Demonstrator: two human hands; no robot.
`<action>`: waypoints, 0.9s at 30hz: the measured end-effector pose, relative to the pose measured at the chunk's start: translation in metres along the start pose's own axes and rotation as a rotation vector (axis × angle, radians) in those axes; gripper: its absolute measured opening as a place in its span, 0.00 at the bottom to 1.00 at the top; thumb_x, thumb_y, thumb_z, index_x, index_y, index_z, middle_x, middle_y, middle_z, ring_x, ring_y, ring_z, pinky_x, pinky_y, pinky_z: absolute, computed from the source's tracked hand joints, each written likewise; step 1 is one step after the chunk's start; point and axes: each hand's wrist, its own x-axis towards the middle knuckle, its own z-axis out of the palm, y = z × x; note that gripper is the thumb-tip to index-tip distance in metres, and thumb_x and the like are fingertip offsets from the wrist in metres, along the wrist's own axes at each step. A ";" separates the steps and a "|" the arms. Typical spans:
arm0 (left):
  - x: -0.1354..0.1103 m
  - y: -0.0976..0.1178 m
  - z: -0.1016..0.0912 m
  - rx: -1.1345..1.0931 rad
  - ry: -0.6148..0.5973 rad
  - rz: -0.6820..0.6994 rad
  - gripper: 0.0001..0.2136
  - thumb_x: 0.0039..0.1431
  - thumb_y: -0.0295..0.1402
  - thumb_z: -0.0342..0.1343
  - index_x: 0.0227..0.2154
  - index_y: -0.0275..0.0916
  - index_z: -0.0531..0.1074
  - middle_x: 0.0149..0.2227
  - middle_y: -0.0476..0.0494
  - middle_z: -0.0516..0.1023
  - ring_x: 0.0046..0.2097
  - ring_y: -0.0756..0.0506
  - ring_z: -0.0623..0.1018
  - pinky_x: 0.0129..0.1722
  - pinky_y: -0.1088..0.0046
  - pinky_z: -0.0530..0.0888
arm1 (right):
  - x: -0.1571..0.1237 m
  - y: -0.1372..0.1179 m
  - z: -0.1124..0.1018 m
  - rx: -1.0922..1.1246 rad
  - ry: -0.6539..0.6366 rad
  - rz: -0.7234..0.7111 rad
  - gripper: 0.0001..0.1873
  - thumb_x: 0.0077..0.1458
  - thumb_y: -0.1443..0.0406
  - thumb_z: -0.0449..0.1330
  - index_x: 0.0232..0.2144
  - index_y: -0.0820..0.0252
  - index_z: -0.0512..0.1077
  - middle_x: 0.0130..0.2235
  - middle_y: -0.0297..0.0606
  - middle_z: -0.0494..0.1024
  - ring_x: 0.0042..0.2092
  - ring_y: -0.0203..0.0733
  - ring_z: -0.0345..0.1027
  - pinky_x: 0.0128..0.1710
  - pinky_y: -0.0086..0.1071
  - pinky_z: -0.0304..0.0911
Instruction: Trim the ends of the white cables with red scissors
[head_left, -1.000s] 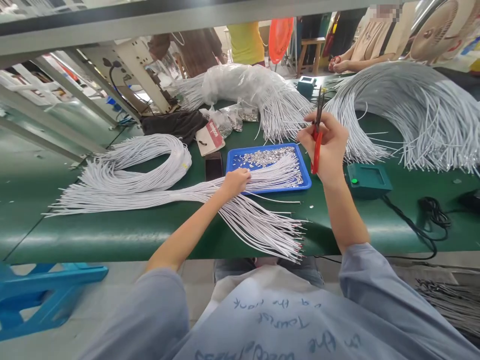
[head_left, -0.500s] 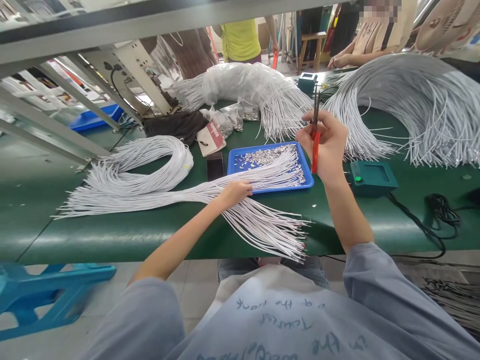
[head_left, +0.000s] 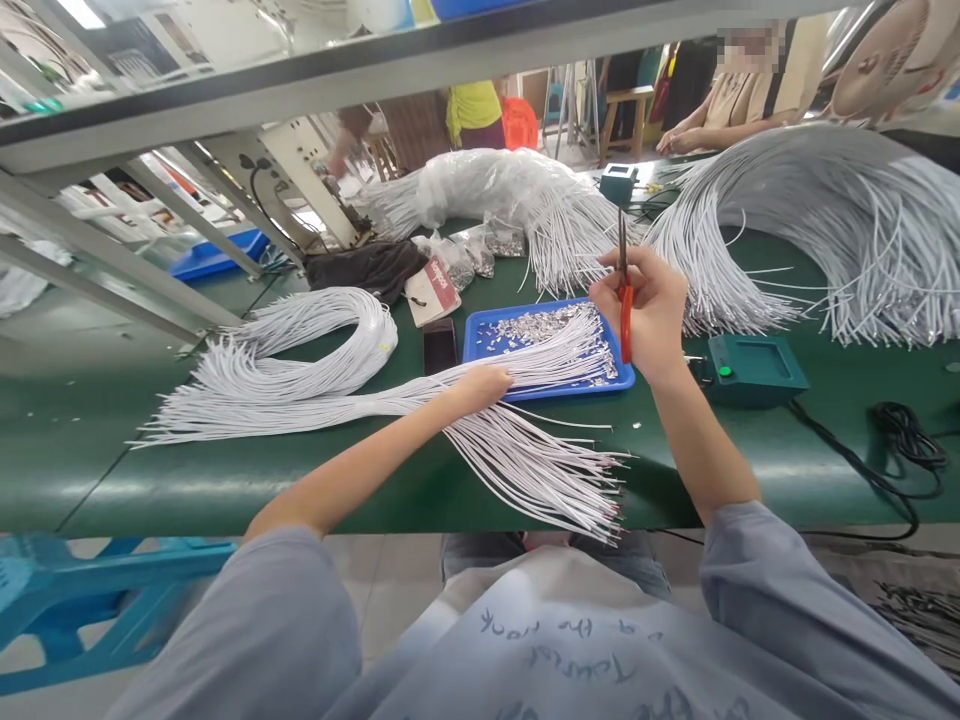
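My left hand (head_left: 480,385) rests with curled fingers on a fanned bundle of white wires (head_left: 315,385) lying across the green table (head_left: 225,480), just left of the blue tray (head_left: 480,345). The tray holds small metal terminals (head_left: 536,325), and one branch of the wire ends lies over them. My right hand (head_left: 649,315) is raised above the tray's right edge, closed round red-handled pliers (head_left: 622,290) whose dark jaws point upward. Another branch of wire ends (head_left: 555,480) fans toward the table's near edge.
A green box with a button (head_left: 750,368) and a black cable (head_left: 900,440) sit at right. Large white wire heaps (head_left: 810,215) and a bagged bundle (head_left: 487,185) lie behind. A dark phone (head_left: 439,345), a cloth (head_left: 367,268) and a blue stool (head_left: 97,600) are at left. Other people work at the far side.
My head has tilted, so the scene sits slightly lower in view. Both hands keep their places; the left one stays on the wires and the right one still holds the pliers upright.
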 end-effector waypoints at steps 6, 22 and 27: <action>-0.007 -0.005 0.007 0.025 0.093 -0.026 0.10 0.64 0.25 0.48 0.31 0.31 0.75 0.35 0.41 0.76 0.36 0.47 0.77 0.39 0.69 0.73 | 0.001 -0.004 -0.004 0.015 0.016 0.006 0.08 0.50 0.62 0.64 0.35 0.53 0.71 0.23 0.27 0.70 0.25 0.34 0.67 0.27 0.33 0.65; -0.003 -0.013 0.023 -0.175 0.267 -0.195 0.11 0.66 0.28 0.45 0.36 0.31 0.73 0.38 0.37 0.75 0.37 0.45 0.76 0.38 0.69 0.72 | 0.000 -0.010 -0.005 -0.043 0.024 -0.046 0.10 0.52 0.56 0.66 0.33 0.52 0.71 0.22 0.27 0.69 0.24 0.35 0.65 0.25 0.34 0.64; 0.003 -0.015 0.023 -0.267 0.345 -0.277 0.11 0.64 0.27 0.44 0.37 0.32 0.73 0.40 0.34 0.75 0.37 0.44 0.76 0.36 0.70 0.69 | -0.001 -0.010 -0.004 -0.028 0.027 -0.045 0.12 0.51 0.55 0.66 0.34 0.52 0.71 0.22 0.27 0.70 0.25 0.35 0.65 0.25 0.34 0.65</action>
